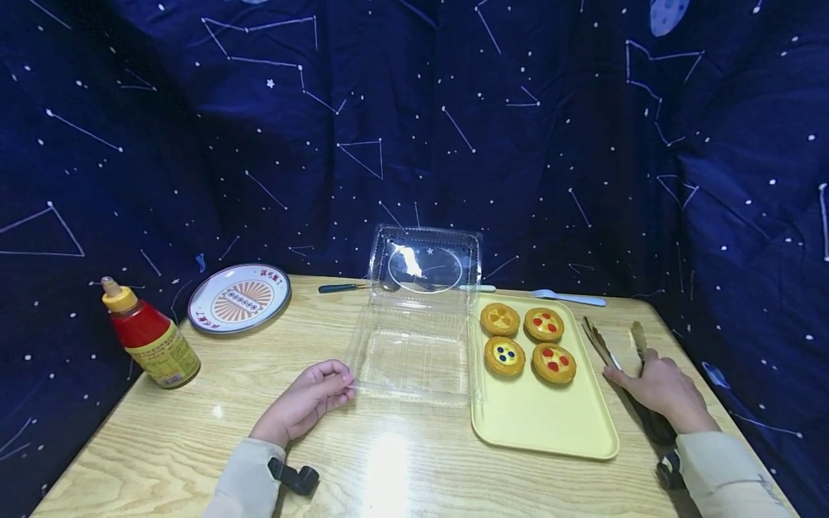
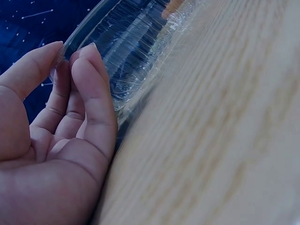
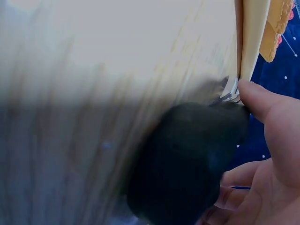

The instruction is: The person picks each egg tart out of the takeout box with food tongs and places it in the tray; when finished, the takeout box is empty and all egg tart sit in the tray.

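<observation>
Wooden counter [image 1: 194, 432], starry backdrop: your left hand [image 1: 307, 399] pinches clear clamshell box [image 1: 414, 352] edge; your right hand [image 1: 660, 392] grips tongs [image 1: 612, 349] beside yellow tray [image 1: 544, 417].

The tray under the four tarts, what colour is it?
The tray is pale yellow, clearest in the head view.
</observation>
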A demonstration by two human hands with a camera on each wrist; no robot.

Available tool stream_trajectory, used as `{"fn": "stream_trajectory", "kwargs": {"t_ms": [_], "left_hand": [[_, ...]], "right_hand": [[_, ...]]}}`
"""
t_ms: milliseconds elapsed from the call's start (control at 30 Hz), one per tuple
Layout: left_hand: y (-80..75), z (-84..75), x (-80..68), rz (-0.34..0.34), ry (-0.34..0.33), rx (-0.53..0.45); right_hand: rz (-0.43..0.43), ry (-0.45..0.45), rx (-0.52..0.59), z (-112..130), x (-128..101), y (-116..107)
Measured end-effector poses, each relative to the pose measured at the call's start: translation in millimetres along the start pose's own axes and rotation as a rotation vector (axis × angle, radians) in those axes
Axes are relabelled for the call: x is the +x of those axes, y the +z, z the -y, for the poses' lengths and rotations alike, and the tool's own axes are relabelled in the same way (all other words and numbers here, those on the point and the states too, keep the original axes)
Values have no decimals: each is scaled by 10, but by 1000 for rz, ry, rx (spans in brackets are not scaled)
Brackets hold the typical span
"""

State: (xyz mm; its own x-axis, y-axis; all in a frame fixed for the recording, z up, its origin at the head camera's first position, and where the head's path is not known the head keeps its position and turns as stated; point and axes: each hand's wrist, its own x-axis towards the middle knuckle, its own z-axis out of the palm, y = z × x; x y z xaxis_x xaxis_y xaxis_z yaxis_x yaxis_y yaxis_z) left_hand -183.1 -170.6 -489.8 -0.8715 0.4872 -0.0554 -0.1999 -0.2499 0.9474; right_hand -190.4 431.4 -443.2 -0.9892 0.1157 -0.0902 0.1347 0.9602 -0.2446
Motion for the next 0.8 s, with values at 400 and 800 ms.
{"fn": "stream_trajectory", "kwargs": {"t_ms": [400,800], "left_hand": [[5,-76,7,-27,-46,55],[43,-182,-76,-83,-126,204]], "right_hand": [[21,5,30,31,-49,-21],[-147,-40,55,316,-219,-50]]}}
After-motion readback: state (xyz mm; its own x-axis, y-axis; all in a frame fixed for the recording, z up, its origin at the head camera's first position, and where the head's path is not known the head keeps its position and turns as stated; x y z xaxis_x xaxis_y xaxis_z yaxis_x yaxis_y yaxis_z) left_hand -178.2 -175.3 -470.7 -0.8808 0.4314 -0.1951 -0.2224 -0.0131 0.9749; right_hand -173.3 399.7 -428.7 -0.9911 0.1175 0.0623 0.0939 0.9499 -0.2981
